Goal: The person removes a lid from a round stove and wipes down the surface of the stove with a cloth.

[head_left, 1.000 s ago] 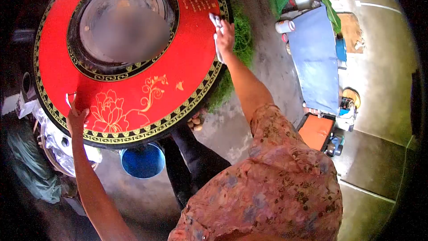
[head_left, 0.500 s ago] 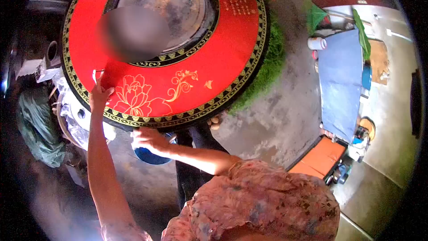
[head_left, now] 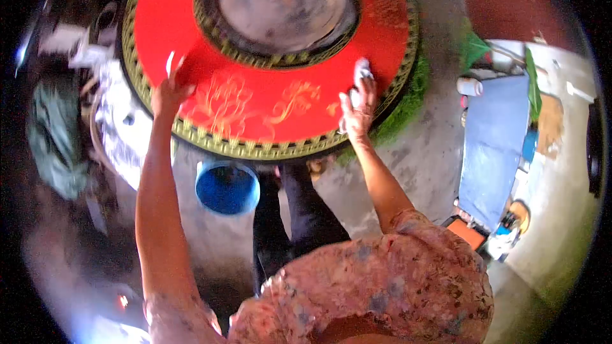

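A round red table [head_left: 255, 99] with gold flower patterns and a black-gold border fills the upper view. At its left side, my left hand [head_left: 169, 94] is closed around a small pale U-shaped tool [head_left: 170, 64], blurred, above the red surface. My right hand [head_left: 359, 107] rests over the red ring near the right border. White crumpled cloth [head_left: 362, 67] shows at its fingertips and beside the palm, pressed against the table. Just below the table's front edge stands a blue bucket [head_left: 228, 190]; its contents are unclear.
A dark raised round centre [head_left: 284, 3] sits within the table. White plastic [head_left: 121, 118] and a dark green bag [head_left: 57, 134] lie at left. Green fringe-like material [head_left: 408, 111] lines the table's right side. Farther right are a blue-grey surface [head_left: 491, 146] and an orange panel [head_left: 466, 234].
My right hand has moved from below the table's front edge up and right onto the red surface. The view has shifted, uncovering the bucket. My left hand still holds the tool.
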### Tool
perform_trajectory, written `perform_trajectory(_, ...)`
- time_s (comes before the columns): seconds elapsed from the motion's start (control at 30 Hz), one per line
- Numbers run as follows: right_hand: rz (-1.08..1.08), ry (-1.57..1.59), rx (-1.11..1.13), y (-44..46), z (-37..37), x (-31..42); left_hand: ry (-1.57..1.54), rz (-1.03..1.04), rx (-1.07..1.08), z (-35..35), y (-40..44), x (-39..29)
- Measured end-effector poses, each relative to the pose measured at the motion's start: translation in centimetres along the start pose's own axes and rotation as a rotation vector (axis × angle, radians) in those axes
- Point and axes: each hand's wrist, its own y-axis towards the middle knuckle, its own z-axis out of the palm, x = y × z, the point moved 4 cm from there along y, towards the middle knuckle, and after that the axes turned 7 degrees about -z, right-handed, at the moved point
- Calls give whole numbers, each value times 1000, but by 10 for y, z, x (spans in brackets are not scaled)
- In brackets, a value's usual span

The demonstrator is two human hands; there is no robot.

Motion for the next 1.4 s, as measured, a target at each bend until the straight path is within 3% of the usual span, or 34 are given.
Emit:
perform_trajectory(0.03, 6, 85, 117, -5, 6, 49, -124, -93, 113, -28, -12, -20)
perform_trajectory(0.1, 199, 635, 337, -28, 33, 145, -263, -195, 203, -52, -11, -40)
perform_trajectory(0.17, -30, 717, 479, -56, 75, 231, -261, -231, 195, -36, -12, -27)
perform_trajectory(0.2, -361, 523, 483, -69, 89, 264, -249, -260, 178, -33, -14, -23)
perform_trajectory(0.27, -437, 473, 464, -73, 91, 296, -281, -259, 49, -10, -15, 4)
perform_trajectory(0.3, -473, 484, 466, -68, 91, 296, -320, -226, -65, 8, -18, 37)
perform_trajectory(0.4, -630, 571, 526, -40, 53, 276, -685, -572, -92, -35, -72, 72)
perform_trajectory(0.57, -472, 288, 664, -94, 8, 170, -1220, -991, -176, -73, -244, 87)
perform_trajectory(0.6, -482, 262, 677, -104, 10, 160, -1001, -1089, -201, -87, -270, 66)
perform_trajectory(0.67, -511, 249, 714, -87, 23, 186, -1201, -1214, -242, -63, -337, 61)
perform_trajectory(0.73, -598, 288, 849, -51, 47, 254, -1190, -1264, -228, -46, -391, 34)
perform_trajectory(0.8, -775, 321, 679, -56, 88, 283, -1269, -1400, -235, -12, -441, 0)
perform_trajectory(0.93, -862, 461, 606, -32, 135, 344, -1346, -1547, -123, -5, -457, -73)
perform_trajectory(1.13, -1076, 490, 476, 11, 233, 417, -1397, -1578, -71, 16, -477, -105)
perform_trajectory(1.27, -1024, 510, 329, 77, 306, 467, -1373, -1641, -146, 12, -491, -114)
perform_trajectory(1.33, -1006, 568, 166, 95, 293, 474, -1385, -1626, -154, 13, -504, -118)
perform_trajectory(1.4, -1049, 662, 269, 83, 277, 464, -1355, -1619, -154, 14, -513, -116)
